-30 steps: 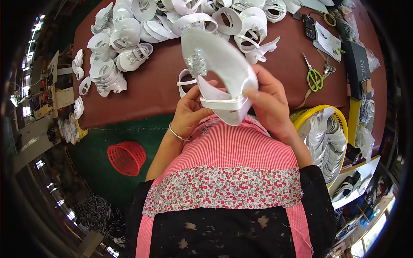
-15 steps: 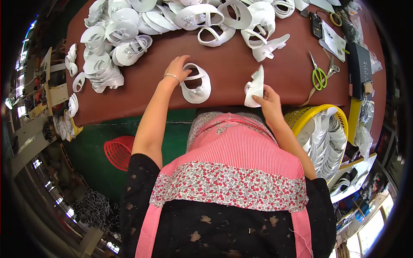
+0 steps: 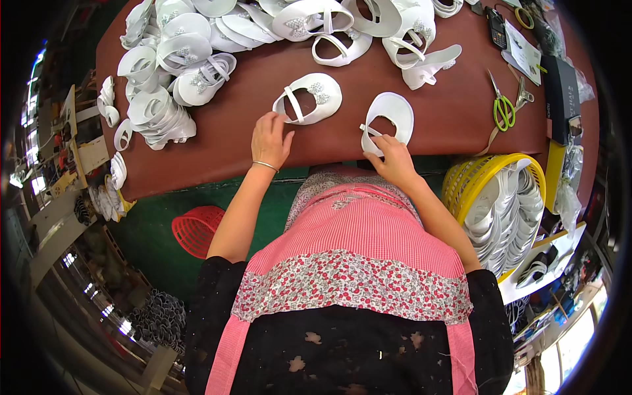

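Note:
A white shoe upper [image 3: 327, 108] with a sparkly ornament and a thin strap lies on the brown table, its toe turned to the right. At its near left end is my left hand [image 3: 270, 141], fingertips close to or touching the edge, thumb apart, holding nothing. To the right, a second white shoe upper [image 3: 401, 108] stands with its curved toe part pointing away; no ornament shows on it. My right hand [image 3: 395, 161] pinches its near end between thumb and fingers.
White uppers [image 3: 187, 52] are heaped along the far side, with stacks [image 3: 158, 118] at left. Green-handled scissors [image 3: 503, 112] lie at right. A yellow basket [image 3: 454, 187] full of white pieces stands by the right table edge; a red basket [image 3: 197, 230] is on the floor.
The ornamented upper has moved away from me and turned, its toe now to the right. My left hand has drawn nearer. The right-hand upper has turned from edge-on to face up.

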Demonstrator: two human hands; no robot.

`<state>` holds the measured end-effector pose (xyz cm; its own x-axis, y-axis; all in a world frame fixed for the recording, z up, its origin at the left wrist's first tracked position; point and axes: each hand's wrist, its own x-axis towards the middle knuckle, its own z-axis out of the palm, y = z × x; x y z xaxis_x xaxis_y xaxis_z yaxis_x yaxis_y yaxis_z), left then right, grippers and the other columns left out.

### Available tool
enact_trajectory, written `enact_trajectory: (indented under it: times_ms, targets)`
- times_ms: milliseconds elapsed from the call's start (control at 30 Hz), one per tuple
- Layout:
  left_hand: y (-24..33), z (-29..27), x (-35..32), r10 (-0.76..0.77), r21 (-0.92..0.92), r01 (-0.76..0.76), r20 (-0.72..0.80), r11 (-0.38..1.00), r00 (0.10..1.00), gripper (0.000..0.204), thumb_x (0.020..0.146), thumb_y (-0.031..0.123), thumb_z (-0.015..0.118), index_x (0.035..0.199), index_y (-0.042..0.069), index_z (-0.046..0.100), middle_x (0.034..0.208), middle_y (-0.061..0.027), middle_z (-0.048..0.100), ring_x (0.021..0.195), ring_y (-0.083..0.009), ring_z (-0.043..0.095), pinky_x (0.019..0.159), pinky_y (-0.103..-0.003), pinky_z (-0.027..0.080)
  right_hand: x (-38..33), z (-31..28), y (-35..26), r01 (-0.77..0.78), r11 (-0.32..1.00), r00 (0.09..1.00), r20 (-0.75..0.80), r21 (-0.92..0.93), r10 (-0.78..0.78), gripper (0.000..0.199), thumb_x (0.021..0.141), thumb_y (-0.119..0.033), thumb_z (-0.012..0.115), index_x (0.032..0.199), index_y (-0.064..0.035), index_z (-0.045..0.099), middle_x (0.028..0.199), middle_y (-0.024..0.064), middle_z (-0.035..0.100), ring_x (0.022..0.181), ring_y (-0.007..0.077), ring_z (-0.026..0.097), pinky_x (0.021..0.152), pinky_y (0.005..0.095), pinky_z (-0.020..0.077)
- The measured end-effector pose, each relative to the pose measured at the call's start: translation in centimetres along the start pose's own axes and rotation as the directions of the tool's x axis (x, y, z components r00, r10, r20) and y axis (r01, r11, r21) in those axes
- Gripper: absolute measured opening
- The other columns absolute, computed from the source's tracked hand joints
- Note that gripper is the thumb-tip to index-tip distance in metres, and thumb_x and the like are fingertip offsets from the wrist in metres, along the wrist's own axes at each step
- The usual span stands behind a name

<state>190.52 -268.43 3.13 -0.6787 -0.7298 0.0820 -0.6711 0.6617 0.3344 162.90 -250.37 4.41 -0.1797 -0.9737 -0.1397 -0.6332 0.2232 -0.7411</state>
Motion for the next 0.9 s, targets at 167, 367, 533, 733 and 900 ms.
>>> enact_trajectory:
  times_ms: [167, 367, 533, 733, 900]
  targets:
    - [0.1, -2.2, 2.8, 0.177, -0.107, -0.179, -0.028, 0.978, 0.984, 0.014, 0.084, 0.014, 0.069, 0.096, 0.01, 0.063, 0.095, -0.0079, 0.063, 0.106, -0.0282, 0.057, 0.097, -0.041, 0.044, 0.1, -1.1, -4.0, -0.35, 0.868, 0.936, 0.094, 0.353, 0.339, 0.024, 0.093, -0.014, 0.063, 0.106, 0.0062, 0.061, 0.08, 0.0169, 0.066, 0.072, 0.0247, 0.064, 0.066, 0.0358, 0.0479]
    - [6.4, -5.9, 1.2, -0.03, -0.816, 0.57, 0.575, -0.089, 0.818, 0.015, 0.101, 0.01, 0.053, 0.113, 0.001, 0.052, 0.105, -0.0008, 0.059, 0.097, -0.0066, 0.053, 0.089, -0.024, 0.044, 0.8, 0.3, -10.1, -0.177, 0.77, 0.949, -0.1, 0.613, 0.298, 0.018, 0.098, -0.012, 0.057, 0.106, 0.0041, 0.058, 0.085, 0.01, 0.061, 0.079, 0.0121, 0.053, 0.074, 0.0285, 0.046]
    - [9.1, -6.2, 0.6, -0.225, -0.918, 0.396, 0.383, 0.012, 0.896, 0.022, 0.092, 0.011, 0.067, 0.104, 0.002, 0.052, 0.101, -0.0045, 0.061, 0.09, -0.0113, 0.059, 0.082, -0.026, 0.048, 3.0, 1.3, -13.2, -0.123, 0.605, 0.982, 0.007, 0.786, 0.191, 0.02, 0.102, -0.011, 0.046, 0.11, 0.0032, 0.058, 0.099, 0.0096, 0.054, 0.089, 0.0151, 0.051, 0.081, 0.0278, 0.0451]
    - [5.6, -7.5, 0.6, 0.006, -0.519, -0.105, -0.189, 0.848, 0.982, 0.04, 0.075, 0.006, 0.079, 0.106, 0.003, 0.053, 0.087, -0.0131, 0.06, 0.077, -0.0312, 0.061, 0.07, -0.038, 0.048, 4.8, 2.7, -11.9, -0.099, 0.722, 0.989, -0.011, 0.685, 0.147, 0.025, 0.095, -0.01, 0.057, 0.118, 0.0, 0.059, 0.107, 0.0104, 0.052, 0.093, 0.0174, 0.056, 0.083, 0.0303, 0.0482]
    - [1.3, 1.3, -2.6, 0.162, -0.148, -0.141, 0.14, 0.979, 0.977, 0.035, 0.079, 0.008, 0.069, 0.111, 0.004, 0.053, 0.084, -0.0105, 0.06, 0.082, -0.0273, 0.058, 0.081, -0.039, 0.045, 6.1, 3.4, -2.6, -0.273, 0.52, 0.653, -0.241, 0.809, 0.718, 0.041, 0.09, -0.012, 0.068, 0.127, -0.0039, 0.051, 0.106, 0.0037, 0.058, 0.087, 0.0121, 0.054, 0.073, 0.0272, 0.0464]
